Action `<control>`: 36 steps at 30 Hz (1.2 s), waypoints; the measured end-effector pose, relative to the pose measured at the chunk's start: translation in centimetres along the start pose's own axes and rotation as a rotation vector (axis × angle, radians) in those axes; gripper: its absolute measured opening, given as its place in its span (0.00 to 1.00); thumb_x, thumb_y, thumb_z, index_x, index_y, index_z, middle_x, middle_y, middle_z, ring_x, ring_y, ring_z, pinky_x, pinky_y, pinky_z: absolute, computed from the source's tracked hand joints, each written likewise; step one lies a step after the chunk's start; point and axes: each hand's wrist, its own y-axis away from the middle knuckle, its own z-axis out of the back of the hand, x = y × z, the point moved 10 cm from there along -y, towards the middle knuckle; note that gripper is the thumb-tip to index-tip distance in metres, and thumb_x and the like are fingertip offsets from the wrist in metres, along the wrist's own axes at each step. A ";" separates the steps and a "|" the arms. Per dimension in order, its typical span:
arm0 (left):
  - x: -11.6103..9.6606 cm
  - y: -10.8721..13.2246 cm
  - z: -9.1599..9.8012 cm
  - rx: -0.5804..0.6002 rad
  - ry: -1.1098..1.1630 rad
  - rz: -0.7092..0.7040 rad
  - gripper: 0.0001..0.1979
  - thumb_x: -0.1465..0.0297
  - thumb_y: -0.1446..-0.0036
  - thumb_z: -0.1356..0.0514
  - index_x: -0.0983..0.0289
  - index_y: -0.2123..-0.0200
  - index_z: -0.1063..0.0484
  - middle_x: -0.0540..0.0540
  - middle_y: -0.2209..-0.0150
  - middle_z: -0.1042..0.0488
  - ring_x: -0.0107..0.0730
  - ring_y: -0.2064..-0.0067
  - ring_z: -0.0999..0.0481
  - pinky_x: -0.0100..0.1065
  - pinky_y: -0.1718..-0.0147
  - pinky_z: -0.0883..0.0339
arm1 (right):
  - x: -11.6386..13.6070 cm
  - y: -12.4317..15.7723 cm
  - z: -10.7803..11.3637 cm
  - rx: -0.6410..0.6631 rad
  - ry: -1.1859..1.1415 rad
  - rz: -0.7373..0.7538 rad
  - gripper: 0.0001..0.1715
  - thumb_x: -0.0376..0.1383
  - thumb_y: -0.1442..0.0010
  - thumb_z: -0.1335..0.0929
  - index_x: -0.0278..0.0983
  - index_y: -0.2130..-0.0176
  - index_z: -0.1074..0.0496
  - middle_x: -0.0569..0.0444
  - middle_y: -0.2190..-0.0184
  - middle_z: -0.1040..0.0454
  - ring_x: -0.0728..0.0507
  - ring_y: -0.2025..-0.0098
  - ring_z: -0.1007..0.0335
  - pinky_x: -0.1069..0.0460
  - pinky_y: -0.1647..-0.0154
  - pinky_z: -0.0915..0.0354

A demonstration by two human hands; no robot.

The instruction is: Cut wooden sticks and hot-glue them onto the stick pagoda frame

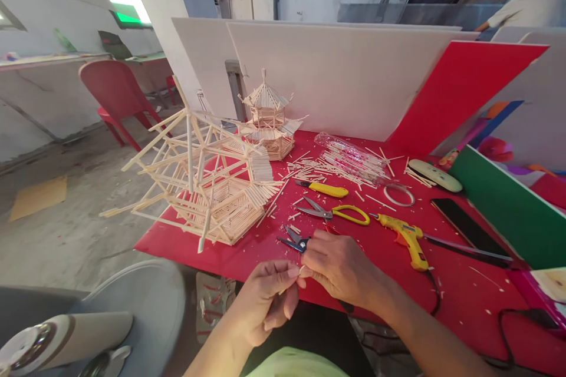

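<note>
Close together at the table's front edge, both my hands have their fingers pinched around a small pale wooden stick piece (303,271). My left hand (270,294) is closed with thumb and forefinger on it. My right hand (338,265) is closed too, its fingertips meeting the left ones. Dark-bladed cutters (295,241) lie partly under my right hand; whether that hand also grips them is hidden. Just beyond are yellow-handled scissors (333,212) and a yellow utility knife (325,189). To the left stands a large open stick-built pavilion frame (212,188).
A smaller finished-looking stick pagoda (267,121) stands behind, beside loose sticks in a plastic bag (349,159). A yellow glue gun (407,238), tape roll (398,194) and phone (464,224) lie right. A tumbler (88,336) lies on a grey stool (163,288). Another person (535,9) is at the back.
</note>
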 end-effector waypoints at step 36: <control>-4.7 1.6 7.9 -0.544 -0.122 -0.427 0.19 0.58 0.54 0.31 0.67 0.66 0.26 0.51 0.79 0.25 0.15 0.88 0.43 0.22 0.89 0.58 | -9.7 5.3 -5.6 0.282 -0.715 -0.883 0.22 0.51 0.43 0.37 0.40 0.59 0.26 0.50 0.63 0.22 0.39 0.55 0.27 0.47 0.54 0.33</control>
